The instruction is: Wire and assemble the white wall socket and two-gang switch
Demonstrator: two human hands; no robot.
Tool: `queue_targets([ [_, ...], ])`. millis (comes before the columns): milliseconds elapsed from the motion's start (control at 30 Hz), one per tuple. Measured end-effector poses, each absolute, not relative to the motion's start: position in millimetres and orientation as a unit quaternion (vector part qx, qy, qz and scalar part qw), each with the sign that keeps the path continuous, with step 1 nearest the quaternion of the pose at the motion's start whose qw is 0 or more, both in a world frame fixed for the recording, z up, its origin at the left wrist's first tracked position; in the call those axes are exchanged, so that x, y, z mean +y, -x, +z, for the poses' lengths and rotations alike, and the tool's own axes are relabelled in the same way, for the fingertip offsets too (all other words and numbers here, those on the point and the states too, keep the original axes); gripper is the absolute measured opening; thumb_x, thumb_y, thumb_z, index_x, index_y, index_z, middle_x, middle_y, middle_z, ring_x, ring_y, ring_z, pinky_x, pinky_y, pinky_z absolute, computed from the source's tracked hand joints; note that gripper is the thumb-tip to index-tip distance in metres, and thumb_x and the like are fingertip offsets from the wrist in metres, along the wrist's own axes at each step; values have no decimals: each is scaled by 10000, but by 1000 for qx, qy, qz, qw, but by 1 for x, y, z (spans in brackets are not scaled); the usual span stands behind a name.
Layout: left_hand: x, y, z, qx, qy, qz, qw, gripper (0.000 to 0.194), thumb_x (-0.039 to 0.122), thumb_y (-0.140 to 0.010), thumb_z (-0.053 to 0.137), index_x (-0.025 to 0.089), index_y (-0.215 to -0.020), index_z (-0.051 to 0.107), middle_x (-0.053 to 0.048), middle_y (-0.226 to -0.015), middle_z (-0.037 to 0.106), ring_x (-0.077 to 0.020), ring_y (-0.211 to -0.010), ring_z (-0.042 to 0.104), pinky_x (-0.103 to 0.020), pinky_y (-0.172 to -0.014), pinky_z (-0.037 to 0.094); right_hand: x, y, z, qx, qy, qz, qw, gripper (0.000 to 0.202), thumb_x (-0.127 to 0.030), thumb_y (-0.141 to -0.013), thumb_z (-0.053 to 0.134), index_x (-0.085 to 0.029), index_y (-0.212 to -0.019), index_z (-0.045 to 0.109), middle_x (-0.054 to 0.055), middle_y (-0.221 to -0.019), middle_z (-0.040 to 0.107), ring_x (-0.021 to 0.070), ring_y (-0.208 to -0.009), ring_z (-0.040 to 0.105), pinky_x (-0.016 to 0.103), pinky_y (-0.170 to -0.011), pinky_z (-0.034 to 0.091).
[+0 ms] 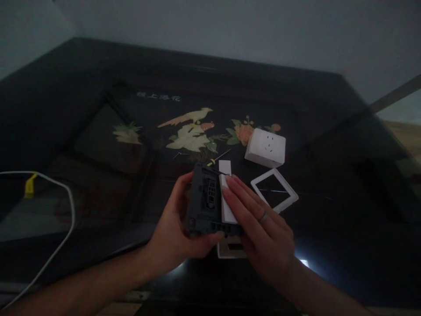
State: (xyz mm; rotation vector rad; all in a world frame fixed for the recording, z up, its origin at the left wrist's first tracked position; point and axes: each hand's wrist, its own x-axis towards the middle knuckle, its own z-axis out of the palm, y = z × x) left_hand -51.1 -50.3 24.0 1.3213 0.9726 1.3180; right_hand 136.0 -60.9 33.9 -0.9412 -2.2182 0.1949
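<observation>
A dark grey switch module (204,199) is held up over the glossy black table, tilted. My left hand (174,228) grips it by its left and lower edges, the thumb along the bottom. My right hand (259,224), with a ring on one finger, lies with its fingers pressed together on a white rocker plate (226,206) at the module's right half. The module's left half is uncovered and shows a small slotted mechanism. Behind it lies a small white piece (225,166). Part of a white frame (226,252) shows beneath the hands.
A white socket box (267,148) stands at the right, with an empty white square frame (291,199) in front of it. Screws (181,154) and a thin screwdriver (223,154) lie behind the module. A white cable (71,206) with a yellow tag (29,186) curves at the left.
</observation>
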Motion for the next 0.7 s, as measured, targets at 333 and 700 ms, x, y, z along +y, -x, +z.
queue_targets([
  [333, -45, 51, 16, 407, -609, 537, 419, 638, 549, -786, 755, 286, -1308, 498, -64, -1111, 719, -220, -930, 742, -279, -739, 650, -58, -131, 26, -852, 376, 98, 351, 600, 24, -926, 397, -65, -1517, 346, 210, -1493, 492, 253, -1464, 360, 452, -1173, 410],
  [700, -39, 62, 19, 325, -661, 500, 456, 719, 400, -856, 732, 396, -1450, 328, -53, -1250, 626, -233, -1107, 681, -350, -872, 628, -50, -143, 46, -530, 450, 550, 462, 424, -229, -981, 524, -395, -1370, 544, -10, -1393, 626, 159, -1242, 621, 345, -1029, 543],
])
